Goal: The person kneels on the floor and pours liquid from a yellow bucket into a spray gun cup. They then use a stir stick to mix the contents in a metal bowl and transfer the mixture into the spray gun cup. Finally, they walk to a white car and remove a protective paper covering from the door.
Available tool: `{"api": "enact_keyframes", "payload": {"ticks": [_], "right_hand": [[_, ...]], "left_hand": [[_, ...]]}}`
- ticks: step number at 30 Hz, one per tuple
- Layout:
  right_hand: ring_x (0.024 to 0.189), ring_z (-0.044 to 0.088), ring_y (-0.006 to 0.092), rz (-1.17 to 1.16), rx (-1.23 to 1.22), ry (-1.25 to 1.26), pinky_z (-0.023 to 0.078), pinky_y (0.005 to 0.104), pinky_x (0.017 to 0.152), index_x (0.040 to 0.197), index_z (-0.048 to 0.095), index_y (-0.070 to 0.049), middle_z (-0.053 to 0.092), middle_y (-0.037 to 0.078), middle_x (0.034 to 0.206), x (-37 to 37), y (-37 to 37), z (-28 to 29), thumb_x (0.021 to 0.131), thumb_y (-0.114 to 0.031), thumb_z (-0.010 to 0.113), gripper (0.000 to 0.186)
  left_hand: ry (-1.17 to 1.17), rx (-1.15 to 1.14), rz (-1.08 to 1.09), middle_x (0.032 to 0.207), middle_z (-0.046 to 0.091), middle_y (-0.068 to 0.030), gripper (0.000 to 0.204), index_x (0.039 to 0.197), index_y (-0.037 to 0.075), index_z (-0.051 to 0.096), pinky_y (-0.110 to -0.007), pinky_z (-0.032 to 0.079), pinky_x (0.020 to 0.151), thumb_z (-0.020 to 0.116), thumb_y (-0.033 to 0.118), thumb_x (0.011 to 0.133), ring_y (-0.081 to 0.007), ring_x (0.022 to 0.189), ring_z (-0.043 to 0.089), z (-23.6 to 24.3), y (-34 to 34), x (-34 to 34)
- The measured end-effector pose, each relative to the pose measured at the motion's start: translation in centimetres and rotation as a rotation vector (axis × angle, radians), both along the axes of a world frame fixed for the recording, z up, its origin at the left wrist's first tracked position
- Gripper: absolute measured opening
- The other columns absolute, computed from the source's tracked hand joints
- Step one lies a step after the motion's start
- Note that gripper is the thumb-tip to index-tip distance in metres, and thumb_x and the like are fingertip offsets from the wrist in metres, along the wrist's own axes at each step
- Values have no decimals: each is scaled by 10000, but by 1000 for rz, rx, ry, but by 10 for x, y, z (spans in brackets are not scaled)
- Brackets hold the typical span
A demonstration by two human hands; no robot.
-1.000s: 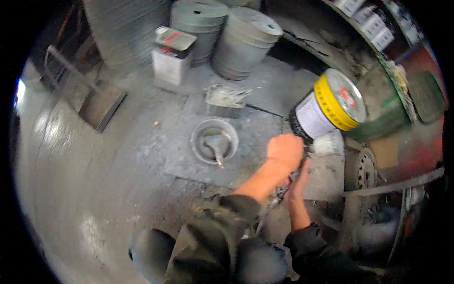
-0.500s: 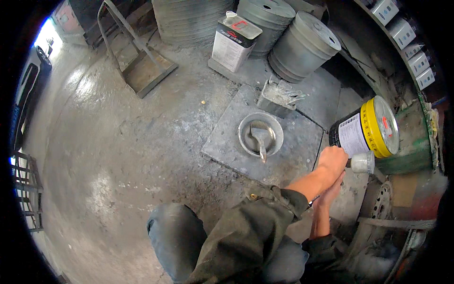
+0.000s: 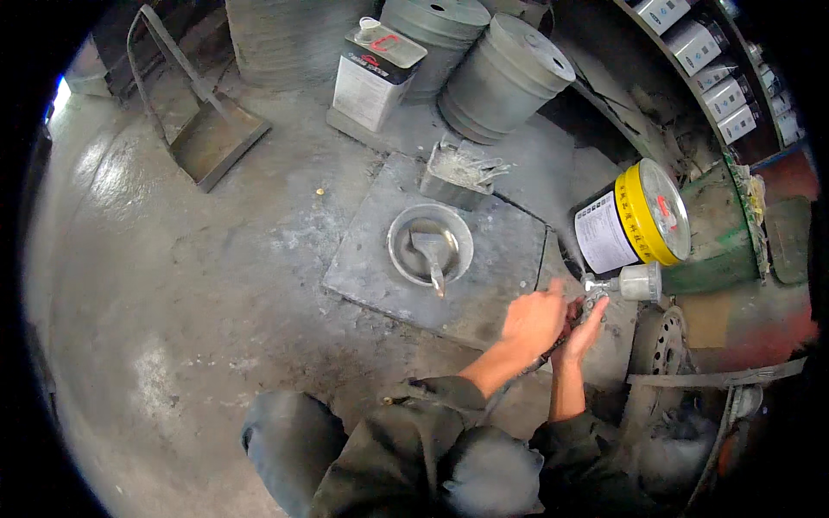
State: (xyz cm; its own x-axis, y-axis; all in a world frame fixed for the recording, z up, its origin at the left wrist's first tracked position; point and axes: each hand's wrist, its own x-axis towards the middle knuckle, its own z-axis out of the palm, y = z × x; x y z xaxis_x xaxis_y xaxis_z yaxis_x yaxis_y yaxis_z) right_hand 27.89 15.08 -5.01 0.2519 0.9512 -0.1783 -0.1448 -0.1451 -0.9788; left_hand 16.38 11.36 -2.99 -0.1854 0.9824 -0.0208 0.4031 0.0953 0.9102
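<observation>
My right hand grips a metal spray gun with a translucent cup pointing sideways to the right; a hose runs back from it. My left hand is just left of the gun, its fingertips blurred, so their grip is unclear. Beyond my hands, a round metal basin holds a wide brush. A rectangular tin with pale sticks or tools stands behind it. A large black bucket with a yellow band lies tilted just above the spray gun.
Two grey drums and a rectangular can stand at the back. A metal scoop with tall handle is at left. At right are shelves of cans, a green bin, a wheel rim and a metal bar.
My left hand has moved down and left from the top of the spray gun, uncovering its head. The gun and cup have shifted slightly relative to the bucket. The view has also shifted.
</observation>
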Motion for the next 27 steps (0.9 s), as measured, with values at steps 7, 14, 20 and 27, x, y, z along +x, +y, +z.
{"api": "enact_keyframes", "payload": {"ticks": [7,14,20,27], "right_hand": [[447,312,69,34,-18,86,202,240,400,967,531,-104,504,-6,715,-2,-6,9,941,-623,380,541],[446,283,86,40,8,80,199,247,413,912,496,-111,432,-10,667,-12,-8,17,918,-636,425,530],[433,305,80,46,89,47,207,245,409,939,504,-97,511,15,767,-9,-6,19,933,-624,398,538],[405,321,102,4,80,44,224,272,392,1016,536,-66,553,37,805,-7,-4,13,939,-598,416,551]], "left_hand": [[-191,-31,15,810,650,-240,337,984,38,630,-515,494,704,495,341,927,-426,776,629,-71,-40,11],[-774,-310,-257,887,670,-97,630,986,7,669,-333,477,778,419,584,945,-200,790,614,-135,-61,38],[-1081,-280,-406,922,665,-44,502,1109,17,632,-271,469,774,435,464,993,-115,826,588,-132,-65,33],[-1159,-197,-439,949,625,-16,442,1204,40,584,-268,454,808,488,413,987,-106,871,550,-132,-66,35]]}}
